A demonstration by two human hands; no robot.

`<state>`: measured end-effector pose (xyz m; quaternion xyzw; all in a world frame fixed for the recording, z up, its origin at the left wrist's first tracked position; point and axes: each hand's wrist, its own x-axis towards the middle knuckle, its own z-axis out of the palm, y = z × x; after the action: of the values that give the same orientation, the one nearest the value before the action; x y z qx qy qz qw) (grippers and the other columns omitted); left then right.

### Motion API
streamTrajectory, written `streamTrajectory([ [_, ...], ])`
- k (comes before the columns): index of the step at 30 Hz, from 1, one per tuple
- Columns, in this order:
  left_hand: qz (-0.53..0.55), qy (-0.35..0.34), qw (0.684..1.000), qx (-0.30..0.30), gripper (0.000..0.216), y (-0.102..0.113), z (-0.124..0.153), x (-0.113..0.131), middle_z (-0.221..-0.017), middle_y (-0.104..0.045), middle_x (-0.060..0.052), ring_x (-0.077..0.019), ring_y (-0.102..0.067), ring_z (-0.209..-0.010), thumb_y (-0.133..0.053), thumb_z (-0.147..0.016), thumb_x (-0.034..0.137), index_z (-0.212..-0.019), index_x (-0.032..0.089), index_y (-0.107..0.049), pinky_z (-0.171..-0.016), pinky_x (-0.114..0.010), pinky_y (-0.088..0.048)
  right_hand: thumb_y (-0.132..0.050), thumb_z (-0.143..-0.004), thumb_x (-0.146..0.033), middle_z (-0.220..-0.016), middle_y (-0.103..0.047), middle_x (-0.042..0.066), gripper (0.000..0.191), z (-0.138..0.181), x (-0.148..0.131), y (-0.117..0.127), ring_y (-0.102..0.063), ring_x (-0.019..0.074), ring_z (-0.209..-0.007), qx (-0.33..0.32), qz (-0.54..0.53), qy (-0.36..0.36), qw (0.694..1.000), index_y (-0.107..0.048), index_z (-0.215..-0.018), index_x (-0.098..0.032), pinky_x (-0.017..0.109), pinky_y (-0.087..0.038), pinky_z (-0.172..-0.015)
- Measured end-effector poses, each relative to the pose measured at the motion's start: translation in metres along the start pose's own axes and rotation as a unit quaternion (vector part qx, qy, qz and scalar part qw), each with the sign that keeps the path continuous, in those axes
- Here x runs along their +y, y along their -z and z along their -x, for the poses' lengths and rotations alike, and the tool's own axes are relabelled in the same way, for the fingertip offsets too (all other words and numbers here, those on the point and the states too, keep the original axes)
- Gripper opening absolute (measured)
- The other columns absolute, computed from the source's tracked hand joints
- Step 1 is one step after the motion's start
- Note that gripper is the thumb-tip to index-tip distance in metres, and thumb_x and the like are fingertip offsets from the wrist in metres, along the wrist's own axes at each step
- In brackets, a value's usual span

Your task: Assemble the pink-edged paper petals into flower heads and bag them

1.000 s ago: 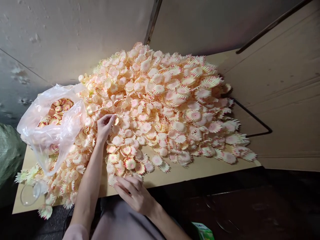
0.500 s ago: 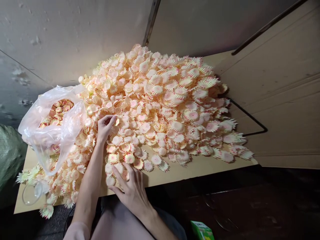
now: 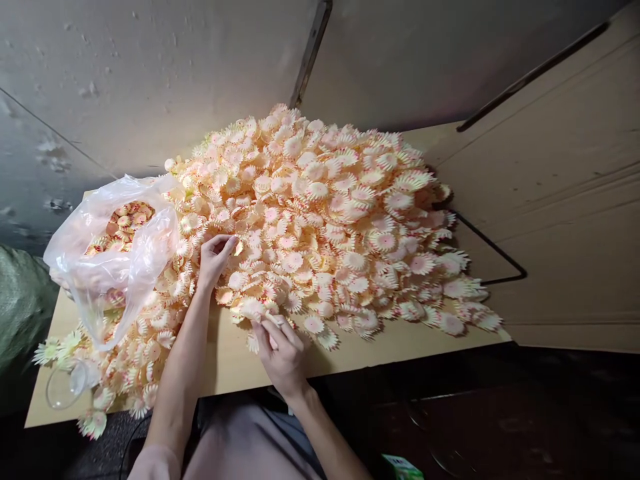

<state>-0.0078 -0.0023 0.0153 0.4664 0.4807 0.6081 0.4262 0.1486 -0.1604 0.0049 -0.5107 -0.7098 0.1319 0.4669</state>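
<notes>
A big heap of cream and pink paper flower heads (image 3: 325, 213) covers a tan board (image 3: 380, 343). My left hand (image 3: 214, 257) rests on the heap's left side, its fingertips pinched on one flower head. Closer to me, my right hand (image 3: 281, 350) lies at the heap's near edge, palm down and fingers stretched out flat over a few loose flower heads. A bare strip of board shows between my two forearms.
A clear plastic bag (image 3: 145, 260) part filled with flower heads sits at the left of the heap. A clear cup (image 3: 63, 390) lies at the board's near left corner. Cardboard sheets (image 3: 565, 200) lean at the right. A green box (image 3: 400, 467) is on the dark floor.
My right hand has slid forward from the board's near edge to the heap, pushing loose flower heads with it and baring the board there. My left hand has stayed put.
</notes>
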Motion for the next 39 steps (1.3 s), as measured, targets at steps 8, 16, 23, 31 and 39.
streamTrajectory([
  [8,0.0,-0.001,1.0,-0.004,0.031,0.0,0.001,0.003,-0.068,-0.065,-0.002,-0.01,-0.055,-0.06,-0.075,-0.071,0.045,-0.076,0.014,-0.073,-0.061,-0.023,-0.044,-0.054,-0.094,-0.027,-0.059,-0.062,0.004,0.029,-0.036,-0.001,0.026,-0.053,0.0121,-0.051,0.032,-0.006,-0.019,0.999,-0.067,-0.07,-0.015,0.024,-0.043,-0.053],
  [16,-0.015,-0.006,1.0,0.002,0.032,0.002,0.0,0.0,-0.069,-0.066,-0.003,-0.0099,-0.054,-0.061,-0.074,-0.073,0.045,-0.078,0.014,-0.073,-0.06,-0.022,-0.044,-0.042,-0.095,-0.052,-0.096,-0.068,0.015,0.048,-0.179,0.048,0.092,-0.066,0.0228,-0.079,0.132,0.094,-0.06,0.985,-0.063,-0.114,-0.013,0.035,-0.052,-0.066],
  [23,0.0,-0.003,1.0,-0.007,0.032,0.005,-0.004,-0.005,-0.07,-0.067,-0.003,-0.01,-0.055,-0.061,-0.076,-0.071,0.044,-0.079,0.013,-0.073,-0.061,-0.022,-0.044,-0.047,-0.094,-0.05,-0.131,-0.058,0.025,0.083,-0.181,0.062,0.136,-0.068,0.0313,-0.102,0.071,0.152,-0.075,0.983,-0.002,-0.156,-0.015,0.047,-0.054,-0.083],
  [31,-0.023,0.012,1.0,0.009,0.033,0.0,-0.003,0.002,-0.069,-0.067,-0.003,-0.0105,-0.056,-0.062,-0.076,-0.07,0.045,-0.078,0.013,-0.073,-0.062,-0.022,-0.045,-0.061,-0.088,-0.04,-0.074,-0.069,0.008,0.029,-0.053,0.059,0.128,-0.064,0.0176,-0.057,0.026,0.202,-0.047,0.978,-0.066,-0.104,-0.017,0.027,-0.051,-0.052],
  [39,-0.029,0.01,0.999,0.01,0.033,0.001,-0.003,0.001,-0.07,-0.068,-0.003,-0.0118,-0.058,-0.063,-0.076,-0.069,0.046,-0.077,0.014,-0.072,-0.063,-0.023,-0.046,-0.047,-0.096,-0.031,-0.099,-0.063,0.011,0.029,0.011,0.055,0.089,-0.068,0.0184,-0.084,-0.166,0.131,-0.063,0.975,-0.064,-0.118,-0.022,0.028,-0.057,-0.072],
])
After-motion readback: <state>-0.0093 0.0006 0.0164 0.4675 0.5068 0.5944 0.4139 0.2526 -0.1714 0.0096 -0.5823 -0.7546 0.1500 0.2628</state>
